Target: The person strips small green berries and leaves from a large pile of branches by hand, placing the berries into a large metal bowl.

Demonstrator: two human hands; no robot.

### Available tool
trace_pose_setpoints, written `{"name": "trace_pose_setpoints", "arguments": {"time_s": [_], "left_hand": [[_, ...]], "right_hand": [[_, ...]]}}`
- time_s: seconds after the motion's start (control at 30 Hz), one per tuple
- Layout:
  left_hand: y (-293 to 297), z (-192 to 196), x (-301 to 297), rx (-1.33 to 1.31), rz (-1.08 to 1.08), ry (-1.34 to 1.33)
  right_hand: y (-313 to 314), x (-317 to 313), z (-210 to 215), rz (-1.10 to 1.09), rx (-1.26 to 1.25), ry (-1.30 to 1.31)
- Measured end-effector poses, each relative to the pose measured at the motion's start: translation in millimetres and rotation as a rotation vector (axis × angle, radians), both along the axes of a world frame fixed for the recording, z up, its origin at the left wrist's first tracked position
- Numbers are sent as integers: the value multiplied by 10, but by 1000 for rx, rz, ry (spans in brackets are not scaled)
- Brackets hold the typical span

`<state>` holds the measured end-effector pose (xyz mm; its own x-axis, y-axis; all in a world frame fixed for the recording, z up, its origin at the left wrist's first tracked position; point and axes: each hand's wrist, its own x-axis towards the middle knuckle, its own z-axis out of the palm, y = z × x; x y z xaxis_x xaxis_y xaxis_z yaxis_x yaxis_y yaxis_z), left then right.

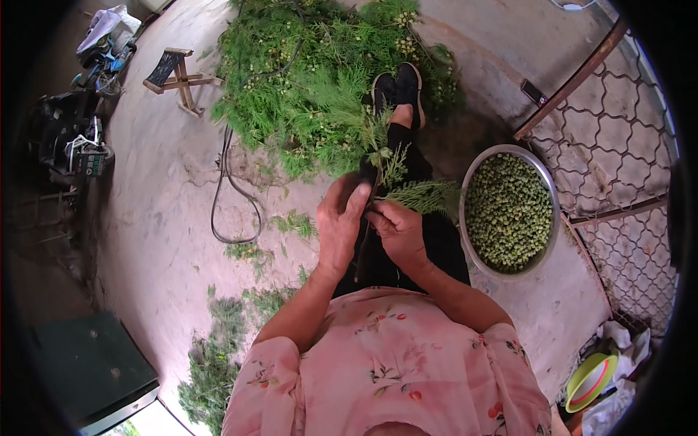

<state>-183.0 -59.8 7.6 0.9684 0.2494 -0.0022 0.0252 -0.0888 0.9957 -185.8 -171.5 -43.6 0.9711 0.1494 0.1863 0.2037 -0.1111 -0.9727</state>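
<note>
Over my lap I hold a leafy evergreen branch [418,195] with flat, feathery green sprays. My left hand [340,218] is closed round its dark stem, thumb on top. Beside it, my right hand [398,231] pinches close to the same stem; its fingertips are partly hidden. The sprays point away from me and to the right, and small pale green cones show among them. To my right stands a wide metal basin [471,243] holding a heap of small green cones [509,211].
A large pile of cut evergreen branches [291,94] lies ahead, beside my black shoes [407,87]. A dark cable [214,211] loops across the floor. There are a folding stool [178,76], a phone [534,92], a wire-mesh frame [596,138] and a yellow-green basin [592,381].
</note>
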Motion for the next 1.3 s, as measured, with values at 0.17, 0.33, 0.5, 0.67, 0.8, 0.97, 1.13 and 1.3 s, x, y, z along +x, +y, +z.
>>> {"name": "trace_pose_setpoints", "arguments": {"time_s": [0.17,0.33,0.5,0.67,0.8,0.97,1.13,1.3], "left_hand": [[-73,-35,137,-572,-75,127],[-61,-84,1,-617,-50,116],[-80,109,-43,-333,12,-4],[-62,231,-191,-164,-35,45],[-112,39,-222,81,-11,-220],[-70,9,-274,195,6,-234],[-83,219,-317,-129,-24,-13],[4,172,-312,-428,-68,50]], "right_hand": [[-17,-114,-53,45,-245,-286],[-84,-114,97,71,-323,-335],[-240,-72,273,-47,-201,-252],[-233,36,720,-91,5,-399],[-116,101,817,-39,-71,-427],[-101,95,754,-36,-145,-417],[-173,79,677,27,48,-183],[-266,36,826,180,506,382]]}}
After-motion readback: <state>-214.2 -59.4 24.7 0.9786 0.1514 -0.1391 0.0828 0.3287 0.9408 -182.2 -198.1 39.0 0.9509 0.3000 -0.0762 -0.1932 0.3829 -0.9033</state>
